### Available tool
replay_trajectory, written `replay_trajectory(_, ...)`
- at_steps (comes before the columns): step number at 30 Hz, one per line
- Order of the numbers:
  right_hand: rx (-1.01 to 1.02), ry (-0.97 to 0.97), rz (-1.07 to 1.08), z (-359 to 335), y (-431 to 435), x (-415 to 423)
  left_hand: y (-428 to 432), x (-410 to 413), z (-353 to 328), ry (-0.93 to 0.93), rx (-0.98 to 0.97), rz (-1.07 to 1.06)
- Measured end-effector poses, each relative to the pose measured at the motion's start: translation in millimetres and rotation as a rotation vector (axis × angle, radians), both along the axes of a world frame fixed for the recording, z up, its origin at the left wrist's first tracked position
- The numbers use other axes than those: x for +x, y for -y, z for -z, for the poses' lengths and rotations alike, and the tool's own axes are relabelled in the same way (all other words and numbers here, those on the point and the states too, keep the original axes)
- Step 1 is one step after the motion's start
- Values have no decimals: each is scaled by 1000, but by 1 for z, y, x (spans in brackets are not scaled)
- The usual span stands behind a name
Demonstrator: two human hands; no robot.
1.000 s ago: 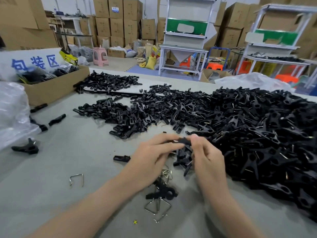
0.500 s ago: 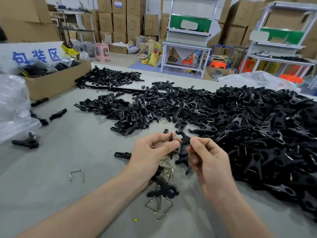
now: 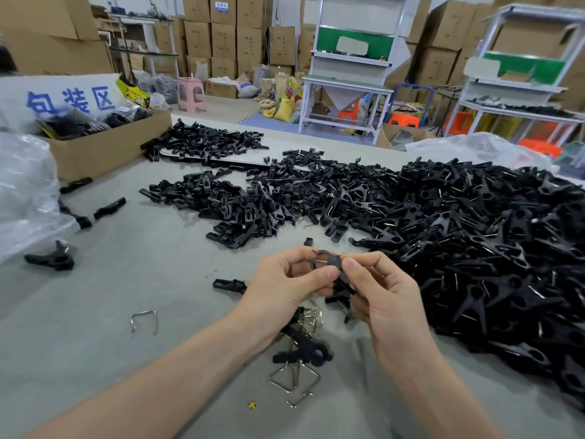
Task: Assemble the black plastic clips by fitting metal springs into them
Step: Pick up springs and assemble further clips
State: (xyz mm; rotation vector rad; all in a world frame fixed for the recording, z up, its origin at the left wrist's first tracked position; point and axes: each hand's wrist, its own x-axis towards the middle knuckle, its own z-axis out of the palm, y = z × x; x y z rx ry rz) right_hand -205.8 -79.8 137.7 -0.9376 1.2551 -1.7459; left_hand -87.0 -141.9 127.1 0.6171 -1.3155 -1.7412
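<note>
A grey table [image 3: 126, 280] is carrying a heap of clips [image 3: 474, 248] at right and a smaller pile [image 3: 240, 204] beside it. A box [image 3: 104, 147] and bag [image 3: 25, 191] are sitting at left. Springs [image 3: 296, 375] are lying near the front, and one spring [image 3: 144, 314] is lying apart.

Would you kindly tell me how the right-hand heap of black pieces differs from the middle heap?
The right heap is far larger and piled higher; the middle heap is lower and spread thin. Silver wire glints on many pieces in the right heap, while the middle heap looks almost all plain black. Both are black plastic lying on the grey table.
</note>
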Motion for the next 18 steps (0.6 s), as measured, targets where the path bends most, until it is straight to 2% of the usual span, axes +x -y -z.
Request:
replay_trajectory(11, -20, 1, 30, 1, 1, 2, 0, 0, 0, 27, -74, 45)
replay_trajectory(18, -64, 68, 46, -1, 2, -6, 3, -1, 4, -1, -31, 26)
